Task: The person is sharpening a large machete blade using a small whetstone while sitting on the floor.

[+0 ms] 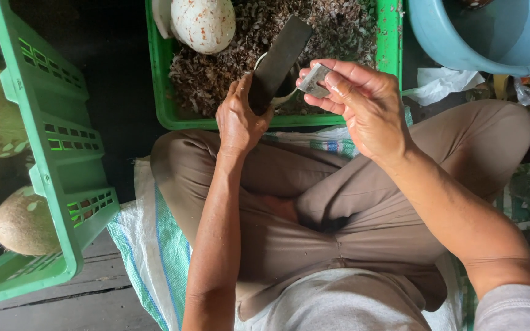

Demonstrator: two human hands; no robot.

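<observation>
We are gripping a dark flat blade (279,58) in our closed left hand (239,119) while our right hand (363,104) is pinching a small grey stone (314,81) beside its edge, above a green crate (165,104).

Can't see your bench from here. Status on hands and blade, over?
Left hand grips the dark cleaver blade, tip up. Right hand pinches a small grey stone beside it. Green crate of shavings directly beyond.

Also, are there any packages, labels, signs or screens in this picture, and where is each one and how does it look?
No labels, signs or screens show.
Woven sack: under the seated person, flat, white with green and blue stripes.
Crumpled plastic bag: right of the middle green crate, below the blue tub, white.
</observation>
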